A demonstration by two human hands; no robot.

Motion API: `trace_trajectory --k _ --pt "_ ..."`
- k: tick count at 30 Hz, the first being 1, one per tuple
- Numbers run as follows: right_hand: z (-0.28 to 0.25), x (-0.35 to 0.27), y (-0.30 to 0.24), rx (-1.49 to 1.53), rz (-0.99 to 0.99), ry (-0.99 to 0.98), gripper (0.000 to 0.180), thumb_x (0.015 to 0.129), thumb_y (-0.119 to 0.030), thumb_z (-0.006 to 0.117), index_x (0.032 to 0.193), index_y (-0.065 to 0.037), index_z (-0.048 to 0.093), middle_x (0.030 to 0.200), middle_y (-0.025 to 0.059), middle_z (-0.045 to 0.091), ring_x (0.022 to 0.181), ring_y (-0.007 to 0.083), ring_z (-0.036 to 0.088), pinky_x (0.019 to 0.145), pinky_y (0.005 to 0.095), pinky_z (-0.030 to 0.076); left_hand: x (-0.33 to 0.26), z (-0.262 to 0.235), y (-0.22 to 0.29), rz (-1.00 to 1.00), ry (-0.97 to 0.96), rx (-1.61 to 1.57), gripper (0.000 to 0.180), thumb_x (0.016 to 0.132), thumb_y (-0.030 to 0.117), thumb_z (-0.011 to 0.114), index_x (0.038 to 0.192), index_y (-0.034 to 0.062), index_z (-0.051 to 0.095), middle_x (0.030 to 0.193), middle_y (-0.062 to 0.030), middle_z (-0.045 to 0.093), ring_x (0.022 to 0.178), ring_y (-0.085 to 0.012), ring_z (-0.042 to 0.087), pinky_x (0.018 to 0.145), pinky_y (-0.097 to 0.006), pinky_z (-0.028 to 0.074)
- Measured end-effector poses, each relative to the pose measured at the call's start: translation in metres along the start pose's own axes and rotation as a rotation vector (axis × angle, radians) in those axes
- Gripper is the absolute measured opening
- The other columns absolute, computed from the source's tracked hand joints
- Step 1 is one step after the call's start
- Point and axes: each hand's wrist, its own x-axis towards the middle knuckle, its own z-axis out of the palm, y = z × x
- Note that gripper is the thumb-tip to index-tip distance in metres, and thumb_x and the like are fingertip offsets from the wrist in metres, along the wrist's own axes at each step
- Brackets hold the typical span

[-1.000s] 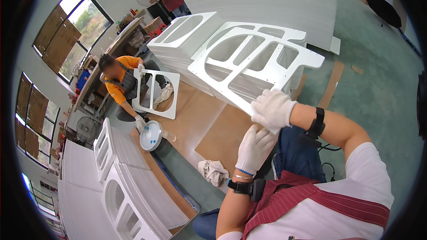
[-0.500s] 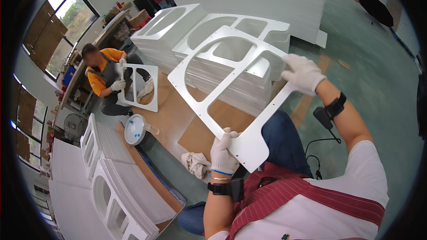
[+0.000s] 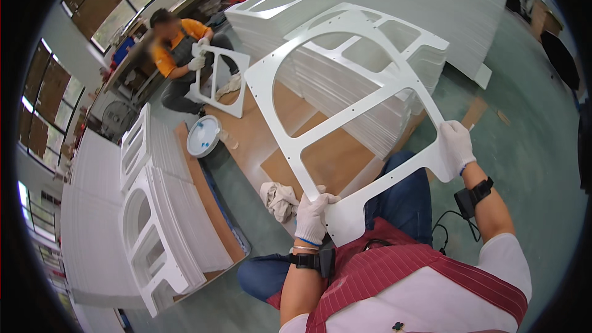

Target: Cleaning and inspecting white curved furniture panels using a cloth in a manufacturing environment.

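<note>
A large white cut-out panel [image 3: 354, 102] with arched and rectangular openings is held up flat in front of me. My left hand [image 3: 313, 216], in a white glove, grips its near lower edge. My right hand [image 3: 457, 146], also gloved, holds the panel's right edge. Behind the panel stands a tall stack of the same white panels [image 3: 345, 55]. A crumpled rag [image 3: 279, 200] lies on the floor beside my left knee.
A person in an orange shirt [image 3: 176, 49] sits at the back left, holding another white panel [image 3: 217, 83]. A round white-and-blue tub [image 3: 203, 136] sits on brown board [image 3: 253, 135]. More stacks of white panels [image 3: 160, 228] lie at my left.
The panel has come off the stack and now hangs closer to me, lifted by both hands. My left hand moved down to its near edge, my right hand to its right edge.
</note>
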Motion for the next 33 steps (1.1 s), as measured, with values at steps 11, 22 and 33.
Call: trace_trajectory --k 11,22,33 --pt "0.022 -0.037 -0.021 0.349 -0.007 0.011 0.03 0.101 -0.028 0.059 0.101 0.0 0.068 0.083 -0.0029 0.059 0.077 0.0072 0.05 0.07 0.0251 0.043 -0.026 -0.013 0.031 0.125 0.13 -0.114 0.027 0.104 0.026 0.054 0.118 0.0033 0.051 0.088 -0.0125 0.067 0.08 -0.0264 0.067 0.072 -0.042 0.057" --pt "0.028 -0.023 -0.017 0.36 -0.095 -0.036 0.034 0.1 -0.027 0.06 0.115 0.002 0.07 0.102 0.0029 0.069 0.091 0.0126 0.062 0.081 0.0282 0.049 -0.05 -0.02 0.066 0.228 -0.023 -0.392 0.078 0.103 0.069 0.02 0.123 0.0029 0.055 0.104 -0.0184 0.066 0.084 -0.0284 0.064 0.072 -0.041 0.054" --pt "0.019 -0.037 -0.096 0.995 0.348 -0.692 0.042 0.106 -0.031 0.049 0.125 0.004 0.061 0.118 0.0141 0.068 0.103 0.0203 0.067 0.092 0.0319 0.054 -0.058 -0.027 0.06 0.365 0.443 -0.048 0.026 0.103 0.027 0.058 0.108 0.0012 0.057 0.089 -0.0085 0.061 0.075 -0.0203 0.06 0.067 -0.032 0.052"
